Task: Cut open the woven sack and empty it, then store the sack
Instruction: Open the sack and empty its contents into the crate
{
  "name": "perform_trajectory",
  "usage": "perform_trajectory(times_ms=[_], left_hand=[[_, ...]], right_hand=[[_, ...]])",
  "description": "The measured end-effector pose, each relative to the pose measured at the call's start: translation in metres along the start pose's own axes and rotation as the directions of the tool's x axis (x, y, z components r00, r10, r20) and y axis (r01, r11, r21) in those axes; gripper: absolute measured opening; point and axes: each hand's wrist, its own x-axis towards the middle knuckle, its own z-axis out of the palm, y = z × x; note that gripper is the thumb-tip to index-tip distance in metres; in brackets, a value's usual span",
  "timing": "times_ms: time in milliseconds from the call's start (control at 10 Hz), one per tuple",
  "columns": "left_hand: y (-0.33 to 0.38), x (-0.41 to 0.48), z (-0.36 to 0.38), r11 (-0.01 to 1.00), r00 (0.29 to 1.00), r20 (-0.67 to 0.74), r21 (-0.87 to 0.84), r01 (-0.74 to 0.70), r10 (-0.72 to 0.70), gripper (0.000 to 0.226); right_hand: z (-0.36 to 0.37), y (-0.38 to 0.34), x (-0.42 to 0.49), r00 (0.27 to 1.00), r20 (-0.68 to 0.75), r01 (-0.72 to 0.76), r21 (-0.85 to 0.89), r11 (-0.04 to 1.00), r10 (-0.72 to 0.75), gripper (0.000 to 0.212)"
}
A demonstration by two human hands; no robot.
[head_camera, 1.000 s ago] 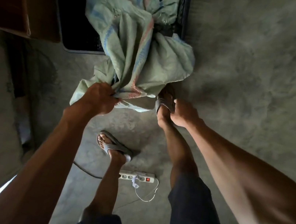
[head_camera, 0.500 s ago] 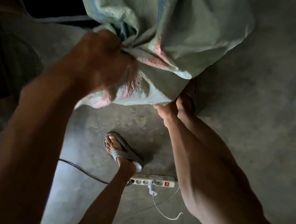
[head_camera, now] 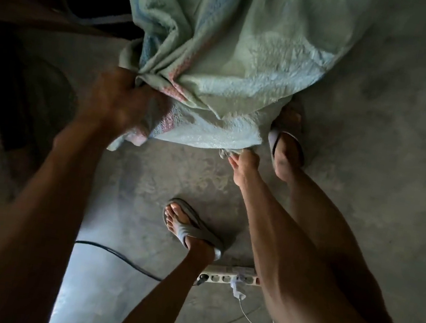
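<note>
A pale green woven sack with blue and pink stripes fills the upper middle of the head view, its near end bunched and lifted off the floor. My left hand is clenched on a gathered fold at the sack's lower left edge. My right hand pinches the sack's lower right corner between its fingertips, just above the floor. The sack's far end runs out of the top of the frame.
A dark crate edge lies behind the sack at upper left. My feet in grey flip-flops stand on the concrete floor. A white power strip with a black cable and a thin white cord lies behind them.
The view has closed in on the sack. My left hand keeps its grip and has shifted lower in the frame. My right hand has taken hold of the sack's lower right corner.
</note>
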Motion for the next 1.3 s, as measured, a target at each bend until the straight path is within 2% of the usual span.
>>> perform_trajectory(times_ms=[100,200,300,400,500,600,700,800,900,1000,1100,1200,1300], left_hand=[[-0.019,-0.008,0.004,0.991,0.995,0.0,-0.091,0.098,-0.098,0.054],[-0.033,-0.018,0.003,0.951,0.968,0.049,-0.178,0.253,-0.248,0.049],[-0.03,-0.03,-0.007,0.945,0.943,0.101,-0.057,0.323,-0.316,0.059],[-0.016,-0.064,-0.029,0.955,0.954,0.068,-0.023,0.295,-0.293,0.104],[-0.006,-0.099,-0.058,0.94,0.944,0.144,0.219,0.262,-0.296,0.132],[0.021,-0.142,-0.094,0.859,0.873,0.257,0.426,0.283,-0.415,0.119],[0.059,-0.198,-0.13,0.926,0.918,0.201,0.238,0.294,-0.343,0.059],[0.089,-0.246,-0.157,0.925,0.921,0.084,0.067,0.375,-0.38,0.046],[0.125,-0.288,-0.177,0.869,0.899,0.111,-0.228,0.439,-0.424,0.04],[0.145,-0.324,-0.195,0.758,0.893,0.116,-0.488,0.432,-0.434,0.038],[0.15,-0.342,-0.222,0.578,0.883,0.153,-0.704,0.413,-0.444,0.039],[0.151,-0.352,-0.25,0.442,0.91,0.168,-0.831,0.338,-0.38,0.042],[0.161,-0.356,-0.289,0.438,0.949,0.12,-0.865,0.243,-0.29,0.039]], right_hand=[[-0.007,-0.015,-0.036,0.986,0.156,-0.104,0.358,0.928,0.051,0.037],[-0.012,-0.032,-0.068,0.995,0.095,0.006,0.214,0.977,-0.027,0.039],[-0.027,-0.048,-0.101,0.994,0.111,0.025,-0.02,0.999,-0.023,0.035],[-0.059,-0.064,-0.15,0.978,0.203,-0.011,-0.153,0.988,0.043,0.031],[-0.101,-0.092,-0.215,0.948,0.296,-0.052,-0.205,0.977,0.113,0.029],[-0.131,-0.136,-0.285,0.972,0.231,0.039,-0.323,0.946,0.038,0.029],[-0.149,-0.178,-0.374,0.966,0.251,0.198,-0.539,0.819,-0.068,0.02],[-0.169,-0.21,-0.46,0.94,0.308,0.314,-0.609,0.729,-0.148,0.027],[-0.199,-0.235,-0.524,0.92,0.293,0.388,-0.604,0.696,-0.259,0.03],[-0.217,-0.245,-0.567,0.916,0.274,0.398,-0.554,0.731,-0.292,0.034],[-0.217,-0.251,-0.612,0.915,0.331,0.355,-0.384,0.853,-0.232,0.028],[-0.195,-0.266,-0.647,0.877,0.399,0.328,-0.09,0.94,-0.267,0.024],[-0.158,-0.285,-0.68,0.849,0.346,0.393,0.091,0.915,-0.399,0.019]])
